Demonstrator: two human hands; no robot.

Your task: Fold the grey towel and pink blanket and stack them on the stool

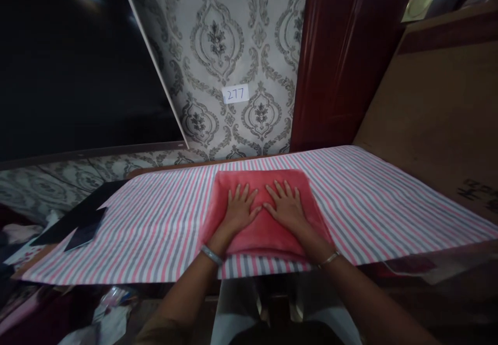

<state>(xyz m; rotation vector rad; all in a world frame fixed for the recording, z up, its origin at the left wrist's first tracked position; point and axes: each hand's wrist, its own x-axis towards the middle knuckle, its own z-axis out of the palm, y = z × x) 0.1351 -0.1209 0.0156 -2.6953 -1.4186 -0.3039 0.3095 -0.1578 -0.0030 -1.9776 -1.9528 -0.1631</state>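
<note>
A folded red cloth [262, 236] lies flat on the table, over a cover striped in pink, grey and white [167, 215]. Both palms press down on the cloth, side by side, with the thumbs almost meeting near its middle. My left hand [239, 210] has its fingers spread and wears a band at the wrist. Likewise spread flat, my right hand [286, 207] rests on the right half, with a thin bracelet at its wrist. The layered folded edge of the cloth faces me.
A dark phone-like slab [85, 228] lies at the table's left end. A large cardboard box [436, 111] stands on the right. Behind the table are a patterned wall [218, 39], a dark screen [78, 70] and a paper label reading 277 [235, 94]. Clutter [112, 314] fills the lower left.
</note>
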